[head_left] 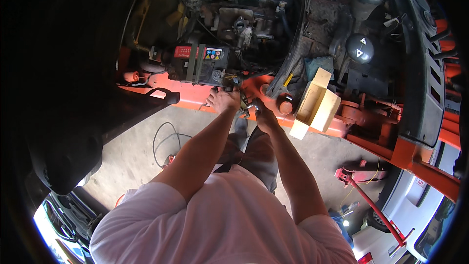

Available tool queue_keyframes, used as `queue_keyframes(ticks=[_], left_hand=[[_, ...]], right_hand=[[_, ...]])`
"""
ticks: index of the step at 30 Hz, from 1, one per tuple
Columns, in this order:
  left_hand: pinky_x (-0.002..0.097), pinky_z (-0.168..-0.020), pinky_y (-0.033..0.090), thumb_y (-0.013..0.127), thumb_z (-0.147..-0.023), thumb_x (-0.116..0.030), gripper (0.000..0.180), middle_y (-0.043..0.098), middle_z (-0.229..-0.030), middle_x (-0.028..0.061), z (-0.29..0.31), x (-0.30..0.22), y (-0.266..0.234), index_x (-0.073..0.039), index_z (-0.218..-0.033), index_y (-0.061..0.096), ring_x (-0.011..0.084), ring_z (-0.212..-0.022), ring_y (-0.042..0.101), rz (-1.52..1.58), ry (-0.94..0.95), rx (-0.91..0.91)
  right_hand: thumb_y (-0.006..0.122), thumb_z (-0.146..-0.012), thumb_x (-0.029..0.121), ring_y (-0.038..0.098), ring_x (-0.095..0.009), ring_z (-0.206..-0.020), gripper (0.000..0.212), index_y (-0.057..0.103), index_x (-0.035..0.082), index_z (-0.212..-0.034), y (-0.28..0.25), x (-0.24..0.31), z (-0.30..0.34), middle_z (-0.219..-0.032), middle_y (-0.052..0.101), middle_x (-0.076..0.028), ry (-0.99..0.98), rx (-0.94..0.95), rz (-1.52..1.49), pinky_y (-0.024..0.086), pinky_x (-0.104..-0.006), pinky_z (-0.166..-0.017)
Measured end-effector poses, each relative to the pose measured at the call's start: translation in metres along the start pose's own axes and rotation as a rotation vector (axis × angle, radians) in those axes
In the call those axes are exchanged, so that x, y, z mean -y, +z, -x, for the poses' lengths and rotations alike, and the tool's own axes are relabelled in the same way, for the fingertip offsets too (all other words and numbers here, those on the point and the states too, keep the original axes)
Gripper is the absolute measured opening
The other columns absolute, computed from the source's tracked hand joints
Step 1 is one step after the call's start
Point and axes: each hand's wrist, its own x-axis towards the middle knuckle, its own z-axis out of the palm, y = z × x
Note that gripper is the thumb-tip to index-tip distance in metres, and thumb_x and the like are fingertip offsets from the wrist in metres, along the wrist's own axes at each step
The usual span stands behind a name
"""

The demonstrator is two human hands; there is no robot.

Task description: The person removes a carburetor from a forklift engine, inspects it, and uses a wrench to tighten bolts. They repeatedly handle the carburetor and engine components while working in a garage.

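My left hand is bent over the orange frame rail, just in front of a black battery with a red label and a strap across it. Its fingers are curled by a small dark metal fitting; what they grip is hidden. Close on the right, my right hand is closed round a shiny metal hand tool, whose head meets that fitting. The tool's exact kind is too small to tell.
Beyond the battery lies a dark engine. An opened cardboard box rests on the rail at right, near a yellow-handled tool and a round-knobbed lever. A red floor jack and a black cable lie on the concrete floor.
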Motion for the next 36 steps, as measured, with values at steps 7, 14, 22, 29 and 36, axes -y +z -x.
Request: queue_keyframes(ticks=[7,14,22,29,36], left_hand=[[0.0507,-0.118,0.020,0.057,-0.079,-0.070,0.076,0.050,-0.130,0.0162,-0.002,-0.006,0.000,-0.004,-0.113,0.073,0.0368,-0.129,0.041,-0.060,-0.023,0.009],[0.0502,-0.118,0.020,0.057,-0.079,-0.071,0.079,0.050,-0.132,0.0149,-0.004,-0.006,-0.005,-0.003,-0.115,0.072,0.0358,-0.130,0.042,-0.044,-0.035,0.070],[0.0505,-0.118,0.019,0.056,-0.080,-0.072,0.080,0.050,-0.134,0.0130,-0.005,-0.002,-0.008,-0.002,-0.116,0.071,0.0360,-0.130,0.043,-0.039,-0.033,0.108],[0.0502,-0.117,0.020,0.055,-0.081,-0.069,0.079,0.049,-0.135,0.0145,-0.011,-0.003,-0.010,-0.002,-0.120,0.069,0.0359,-0.130,0.044,-0.083,-0.014,0.168],[0.0513,-0.116,0.022,0.054,-0.081,-0.070,0.079,0.050,-0.135,0.0153,-0.008,-0.004,-0.011,-0.001,-0.118,0.070,0.0361,-0.129,0.045,-0.084,0.003,0.146]], right_hand=[[0.048,-0.102,0.032,0.061,-0.044,-0.113,0.043,0.043,0.012,-0.140,-0.005,0.004,0.014,-0.122,0.065,-0.024,0.072,-0.041,0.192,0.048,-0.0519,-0.093],[0.046,-0.102,0.048,0.064,-0.043,-0.105,0.045,0.061,0.006,-0.110,-0.009,0.016,0.053,-0.110,0.069,-0.023,0.300,-0.056,0.323,0.049,-0.0528,-0.090],[0.044,-0.103,0.047,0.066,-0.042,-0.099,0.044,0.061,0.007,-0.107,0.000,0.005,0.052,-0.102,0.070,-0.022,0.231,-0.095,0.342,0.051,-0.0527,-0.087],[0.044,-0.103,0.046,0.068,-0.043,-0.090,0.037,0.053,0.010,-0.110,0.025,-0.032,0.057,-0.096,0.070,-0.021,0.131,-0.148,0.373,0.053,-0.0548,-0.079],[0.051,-0.100,0.036,0.061,-0.041,-0.112,0.037,0.050,0.015,-0.130,0.044,-0.057,0.021,-0.125,0.063,-0.016,0.046,-0.241,0.247,0.050,-0.0532,-0.090]])
